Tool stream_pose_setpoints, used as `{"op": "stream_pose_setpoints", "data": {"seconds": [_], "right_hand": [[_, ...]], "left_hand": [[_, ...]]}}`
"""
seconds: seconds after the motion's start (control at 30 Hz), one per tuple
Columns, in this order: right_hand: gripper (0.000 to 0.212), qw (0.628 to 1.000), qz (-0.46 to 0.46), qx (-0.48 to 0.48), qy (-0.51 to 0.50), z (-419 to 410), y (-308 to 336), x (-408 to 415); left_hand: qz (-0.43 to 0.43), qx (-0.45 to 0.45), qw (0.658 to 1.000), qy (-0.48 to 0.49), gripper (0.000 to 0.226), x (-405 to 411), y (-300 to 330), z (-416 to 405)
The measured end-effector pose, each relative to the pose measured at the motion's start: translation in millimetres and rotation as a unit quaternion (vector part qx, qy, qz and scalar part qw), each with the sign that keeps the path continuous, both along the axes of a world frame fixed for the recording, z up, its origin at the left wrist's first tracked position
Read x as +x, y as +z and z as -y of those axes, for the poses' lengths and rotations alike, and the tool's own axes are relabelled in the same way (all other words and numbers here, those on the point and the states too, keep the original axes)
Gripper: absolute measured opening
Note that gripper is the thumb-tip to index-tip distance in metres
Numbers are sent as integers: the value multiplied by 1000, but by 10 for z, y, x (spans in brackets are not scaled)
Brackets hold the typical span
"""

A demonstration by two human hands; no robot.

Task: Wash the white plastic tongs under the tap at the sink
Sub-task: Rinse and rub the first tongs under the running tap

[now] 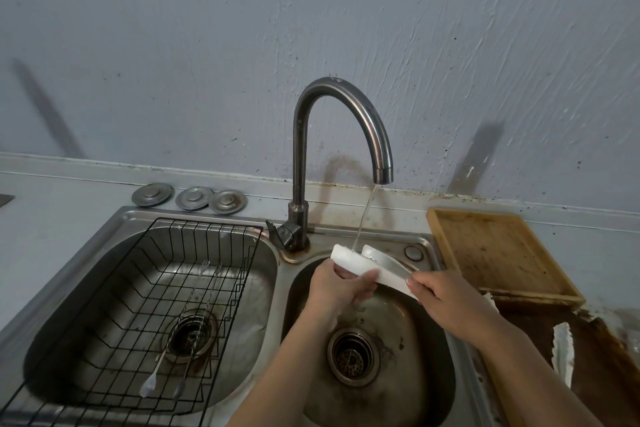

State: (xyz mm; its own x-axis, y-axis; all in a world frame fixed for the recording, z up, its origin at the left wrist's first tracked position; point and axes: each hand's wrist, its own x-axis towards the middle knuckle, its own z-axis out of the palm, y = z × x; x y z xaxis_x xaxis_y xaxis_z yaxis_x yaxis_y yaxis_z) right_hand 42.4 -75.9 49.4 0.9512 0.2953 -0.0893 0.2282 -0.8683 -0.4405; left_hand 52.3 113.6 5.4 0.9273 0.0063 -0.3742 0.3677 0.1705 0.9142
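Observation:
The white plastic tongs (372, 265) are held over the right sink basin (429, 367), their two flat tips pointing toward the back. A thin stream of water (363, 218) runs from the curved steel tap (346, 107) onto the tips. My left hand (337, 288) grips the nearer arm of the tongs from the left, thumb on top. My right hand (446, 295) pinches the handle end from the right. The handle end is hidden under my right fingers.
The left basin holds a black wire rack (152, 305) with two thin metal utensils (180, 350) in it. Three metal drain stoppers (190, 198) lie behind it. A wooden tray (498, 253) sits to the right, with a worn dark counter patch (595, 367) in front of it.

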Motion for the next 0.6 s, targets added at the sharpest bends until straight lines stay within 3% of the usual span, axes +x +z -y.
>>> {"op": "stream_pose_setpoints", "data": {"seconds": [0.1,0.23,0.4,0.6], "right_hand": [[33,1000,5,-9,4,-4,42,-7],[31,1000,18,-12,11,-42,90,-21],[28,988,112,-97,29,-145,114,14],[34,962,192,-187,48,-252,118,-32]], "left_hand": [[-12,-27,999,17,36,77,44,-10],[-26,-90,994,57,48,169,97,-57],[-39,-149,986,56,36,117,113,2],[-41,-115,991,63,38,90,113,130]]}}
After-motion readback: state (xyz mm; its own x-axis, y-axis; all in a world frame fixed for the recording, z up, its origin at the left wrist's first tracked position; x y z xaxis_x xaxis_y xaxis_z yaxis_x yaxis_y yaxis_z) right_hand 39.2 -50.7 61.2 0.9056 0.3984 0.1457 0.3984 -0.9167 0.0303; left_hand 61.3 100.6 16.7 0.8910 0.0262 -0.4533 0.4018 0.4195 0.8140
